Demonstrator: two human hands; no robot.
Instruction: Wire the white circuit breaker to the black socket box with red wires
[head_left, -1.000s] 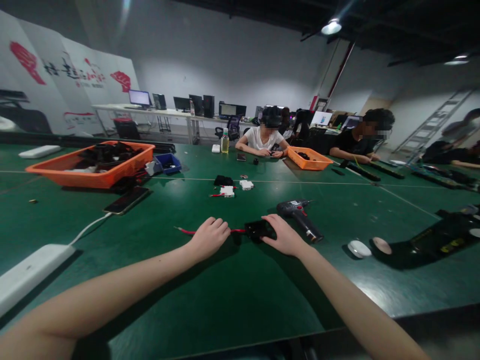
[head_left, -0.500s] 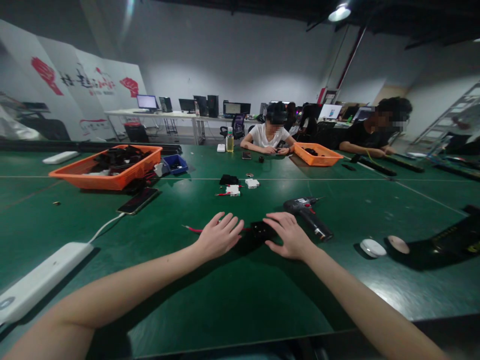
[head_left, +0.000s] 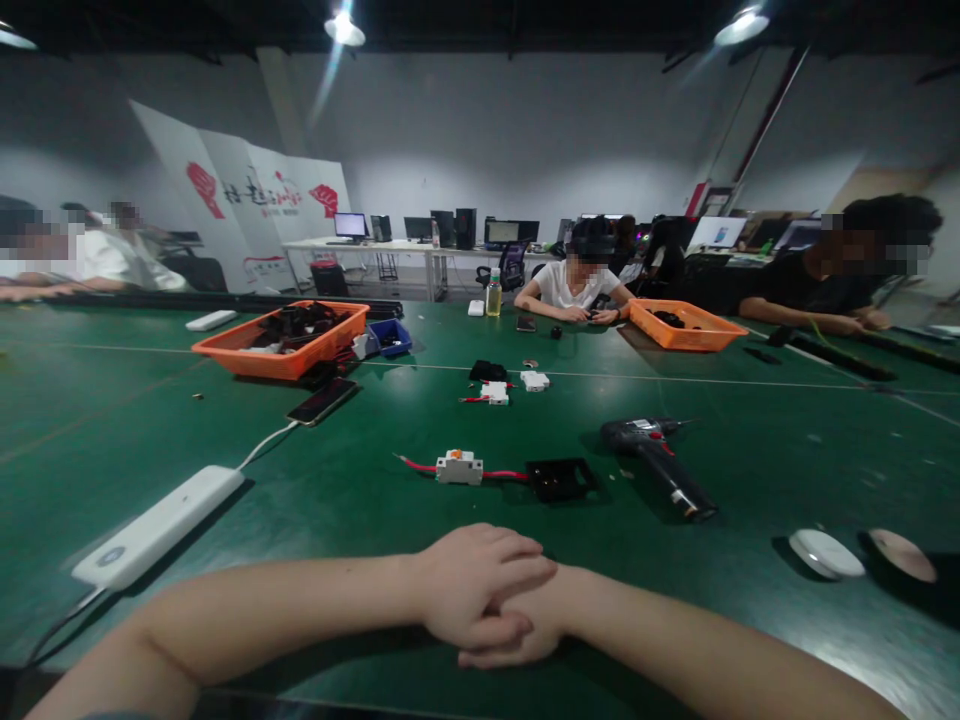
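My left hand (head_left: 480,580) lies over my right hand (head_left: 536,620) near the front of the green table, its fingers and thumb closed around it. Most of my right hand's fingers are hidden underneath. Beyond both hands, apart from them, sits a white circuit breaker (head_left: 459,468) with an orange switch. A red wire (head_left: 420,465) runs out to its left, ending in a bare tip. On the other side a second red wire (head_left: 506,475) leads to a flat black plastic part (head_left: 561,480). To the right lies a cordless drill (head_left: 660,460).
Further back are more white breakers (head_left: 495,393) and a black piece (head_left: 489,371). Orange baskets (head_left: 277,362) (head_left: 690,335), a blue bin (head_left: 391,338), a phone (head_left: 322,402) and a power strip (head_left: 161,525) stand around. A round white case (head_left: 825,555) lies right. Co-workers sit beyond.
Both hands have come back from the breaker and black part toward me, and my left hand now covers my right. The view has turned left.
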